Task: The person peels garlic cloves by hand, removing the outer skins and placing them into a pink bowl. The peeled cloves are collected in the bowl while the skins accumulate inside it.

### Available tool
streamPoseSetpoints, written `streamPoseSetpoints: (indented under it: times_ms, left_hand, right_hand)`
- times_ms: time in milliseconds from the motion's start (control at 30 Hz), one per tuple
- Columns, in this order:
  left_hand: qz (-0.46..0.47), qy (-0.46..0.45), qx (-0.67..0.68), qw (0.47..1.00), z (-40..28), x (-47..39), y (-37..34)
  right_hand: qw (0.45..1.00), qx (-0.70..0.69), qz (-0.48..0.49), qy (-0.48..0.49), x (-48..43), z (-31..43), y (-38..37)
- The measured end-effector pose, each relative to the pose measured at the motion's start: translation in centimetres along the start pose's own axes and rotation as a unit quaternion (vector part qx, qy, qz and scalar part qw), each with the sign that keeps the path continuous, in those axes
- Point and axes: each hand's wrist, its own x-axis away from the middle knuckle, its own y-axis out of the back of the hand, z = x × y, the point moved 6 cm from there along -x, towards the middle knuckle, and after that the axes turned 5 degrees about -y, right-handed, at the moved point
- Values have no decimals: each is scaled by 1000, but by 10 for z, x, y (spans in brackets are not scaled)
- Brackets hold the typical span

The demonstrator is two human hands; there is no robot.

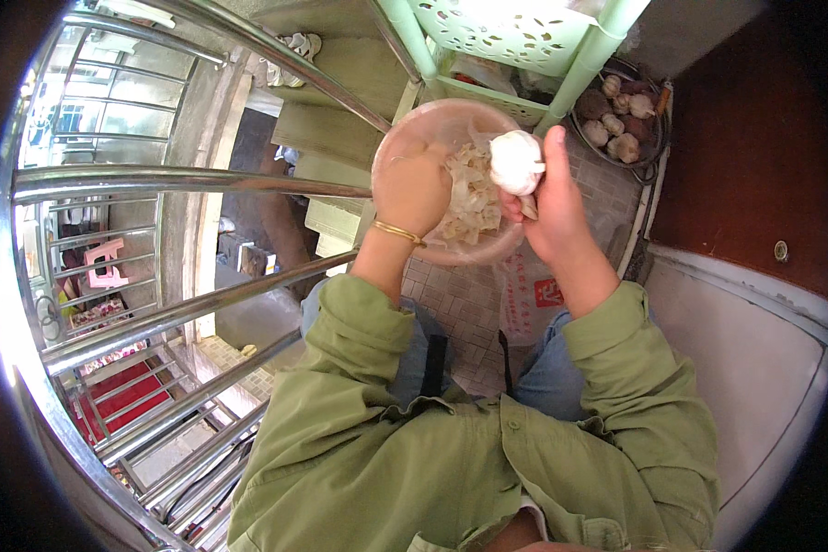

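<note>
A white garlic bulb with a short stem (517,163) is held in my right hand (557,214), over the right side of a round pinkish plastic basin (403,134). My left hand (414,190), with a gold bangle at the wrist, reaches over the basin's left part; its fingers are bent down and mostly hidden, so whether it grips anything does not show. Between the hands, papery garlic skins (472,196) lie in the basin.
A metal pan (652,155) of garlic bulbs stands right of a pale green plastic rack (566,90). Steel railings (193,181) run along the left, with steps behind. A plastic bag with red print (524,303) lies on the tiled floor; a brown panel stands at right.
</note>
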Motion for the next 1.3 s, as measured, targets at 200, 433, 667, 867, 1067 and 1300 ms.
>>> streamPoseSetpoints:
  times_ms: [200,433,667,867,1067,1300]
  left_hand:
    - [-40,-31,280,959,-34,-9,20]
    - [-35,-62,202,977,-50,-4,18]
    - [-93,-86,148,981,-52,3,12]
    - [-128,-74,173,974,-58,5,26]
    - [2,64,237,970,-17,3,-11]
    - [-76,-52,-18,996,-11,2,28]
  right_hand:
    - [966,201,-80,144,-1,3,-7]
    - [995,55,-46,67,8,-10,-9]
    - [994,83,-65,33,9,-20,2]
    - [998,-14,-64,-15,12,-20,-3]
    - [1000,-1,-3,30,11,-4,-14]
    - [995,72,-46,49,6,7,-6]
